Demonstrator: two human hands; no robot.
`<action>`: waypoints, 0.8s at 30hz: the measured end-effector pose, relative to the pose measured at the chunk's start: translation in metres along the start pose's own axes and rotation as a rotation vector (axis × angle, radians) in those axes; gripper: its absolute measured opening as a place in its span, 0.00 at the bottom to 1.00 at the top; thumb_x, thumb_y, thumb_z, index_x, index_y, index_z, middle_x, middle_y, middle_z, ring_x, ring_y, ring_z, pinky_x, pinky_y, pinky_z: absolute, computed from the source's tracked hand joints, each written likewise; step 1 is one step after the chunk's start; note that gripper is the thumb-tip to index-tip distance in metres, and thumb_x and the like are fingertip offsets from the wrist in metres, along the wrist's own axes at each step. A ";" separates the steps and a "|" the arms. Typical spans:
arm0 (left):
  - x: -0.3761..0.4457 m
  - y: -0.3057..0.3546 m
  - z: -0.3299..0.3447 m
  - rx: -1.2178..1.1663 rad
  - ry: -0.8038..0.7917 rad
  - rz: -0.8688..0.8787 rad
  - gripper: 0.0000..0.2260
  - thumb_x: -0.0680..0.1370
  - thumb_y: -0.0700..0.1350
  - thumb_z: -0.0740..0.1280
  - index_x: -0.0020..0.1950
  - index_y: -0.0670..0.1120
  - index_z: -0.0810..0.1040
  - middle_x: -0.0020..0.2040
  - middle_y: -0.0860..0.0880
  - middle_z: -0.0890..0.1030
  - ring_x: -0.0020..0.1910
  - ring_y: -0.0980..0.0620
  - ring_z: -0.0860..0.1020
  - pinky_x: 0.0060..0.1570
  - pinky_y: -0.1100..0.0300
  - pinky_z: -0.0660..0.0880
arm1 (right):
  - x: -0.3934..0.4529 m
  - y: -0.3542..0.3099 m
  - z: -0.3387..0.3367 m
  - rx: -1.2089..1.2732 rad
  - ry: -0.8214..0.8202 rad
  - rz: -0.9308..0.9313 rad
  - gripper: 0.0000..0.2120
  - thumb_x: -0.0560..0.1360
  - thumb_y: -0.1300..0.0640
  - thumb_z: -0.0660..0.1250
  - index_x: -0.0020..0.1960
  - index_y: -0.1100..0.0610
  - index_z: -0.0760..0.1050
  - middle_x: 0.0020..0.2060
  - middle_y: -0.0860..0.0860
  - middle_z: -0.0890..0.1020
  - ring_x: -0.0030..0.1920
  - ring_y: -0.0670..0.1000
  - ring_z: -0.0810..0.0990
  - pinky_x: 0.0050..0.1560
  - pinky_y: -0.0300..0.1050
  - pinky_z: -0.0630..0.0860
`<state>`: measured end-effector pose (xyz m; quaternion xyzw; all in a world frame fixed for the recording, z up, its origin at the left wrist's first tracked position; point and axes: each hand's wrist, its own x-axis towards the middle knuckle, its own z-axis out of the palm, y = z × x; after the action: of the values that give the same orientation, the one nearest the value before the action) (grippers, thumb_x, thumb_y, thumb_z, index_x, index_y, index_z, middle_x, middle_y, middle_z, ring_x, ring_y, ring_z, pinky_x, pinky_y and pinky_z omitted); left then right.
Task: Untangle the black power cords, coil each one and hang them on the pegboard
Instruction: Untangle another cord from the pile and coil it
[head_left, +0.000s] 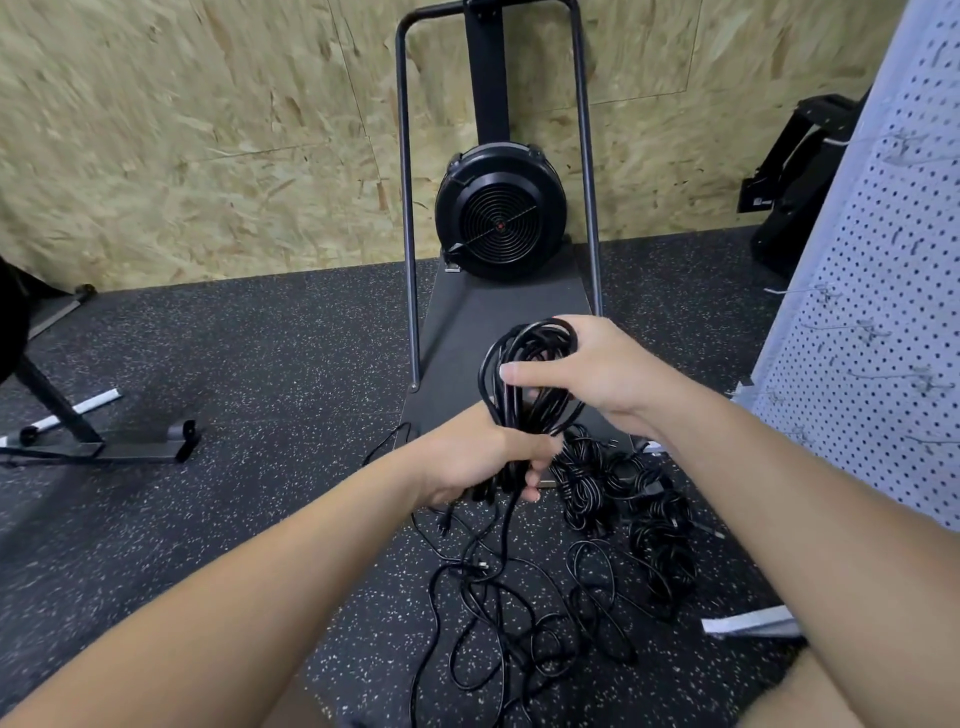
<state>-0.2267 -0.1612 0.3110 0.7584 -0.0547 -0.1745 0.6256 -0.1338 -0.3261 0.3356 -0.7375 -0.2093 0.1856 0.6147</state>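
At centre frame, left hand (483, 457) and right hand (587, 369) both grip the coil (524, 379), whose trailing tail could snag the floor tangle (519, 613) and drag loops loose.

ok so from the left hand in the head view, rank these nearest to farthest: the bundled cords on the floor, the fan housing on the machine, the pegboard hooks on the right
From the left hand, which holds the coil:
1. Bundled cords on the floor, just right of it.
2. Fan housing, straight ahead at the machine's base by the wall.
3. Pegboard hooks, far right. This is hard to separate from the fan by the head view, so treat 2 and 3 as close.
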 end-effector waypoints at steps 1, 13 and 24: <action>0.000 0.000 -0.001 0.002 -0.002 -0.012 0.05 0.84 0.36 0.70 0.55 0.34 0.78 0.43 0.40 0.77 0.39 0.46 0.76 0.46 0.46 0.83 | 0.001 0.001 -0.001 0.090 -0.015 0.015 0.15 0.70 0.60 0.86 0.54 0.58 0.87 0.48 0.56 0.90 0.47 0.52 0.88 0.56 0.52 0.82; -0.013 0.004 -0.020 -0.301 -0.318 -0.001 0.14 0.83 0.32 0.64 0.68 0.38 0.76 0.55 0.42 0.81 0.49 0.47 0.78 0.55 0.52 0.79 | -0.010 -0.031 -0.007 0.545 -0.235 0.047 0.13 0.80 0.48 0.76 0.51 0.57 0.80 0.31 0.47 0.56 0.30 0.49 0.55 0.37 0.47 0.56; -0.015 0.006 0.017 -0.355 -0.045 -0.002 0.06 0.86 0.40 0.69 0.51 0.42 0.77 0.39 0.48 0.74 0.34 0.53 0.70 0.35 0.59 0.72 | 0.009 -0.020 0.009 0.595 0.317 0.162 0.19 0.76 0.62 0.76 0.36 0.51 0.68 0.26 0.48 0.56 0.25 0.48 0.53 0.28 0.44 0.52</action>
<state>-0.2455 -0.1738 0.3170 0.6321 -0.0365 -0.1990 0.7480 -0.1332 -0.3106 0.3536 -0.5599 0.0111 0.1698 0.8109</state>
